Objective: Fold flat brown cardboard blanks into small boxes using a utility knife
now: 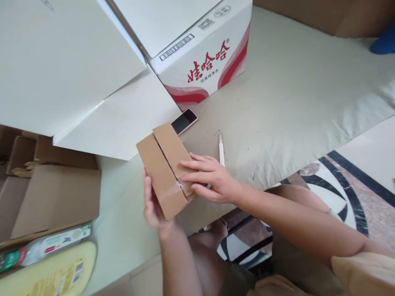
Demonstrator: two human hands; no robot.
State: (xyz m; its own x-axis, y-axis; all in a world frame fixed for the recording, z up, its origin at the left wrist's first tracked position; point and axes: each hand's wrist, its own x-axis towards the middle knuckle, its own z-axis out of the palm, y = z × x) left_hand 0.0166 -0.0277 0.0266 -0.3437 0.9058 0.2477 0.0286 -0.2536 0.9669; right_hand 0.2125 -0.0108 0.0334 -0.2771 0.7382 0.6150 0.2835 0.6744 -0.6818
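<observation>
A small brown cardboard box [157,172] is tilted in front of me, its two flaps meeting along a dark seam. Clear tape, a little wrinkled, shows near the seam's lower end. My left hand [152,205] grips the box from its left and lower side, the fingertips partly hidden behind it. My right hand [212,179] lies on the right flap with fingers stretched out and spread near the seam. Beyond that hand, a white, slim utility knife [221,150] rests on the cloth. A phone [184,121] with a dark screen lies just behind the box.
Large white cartons [206,61] with red lettering stand at the back and left. An open brown carton [58,201], a plastic bottle [46,246] and a yellow container [61,271] are at the lower left. The cloth-covered surface [293,94] ends above a patterned floor [358,197].
</observation>
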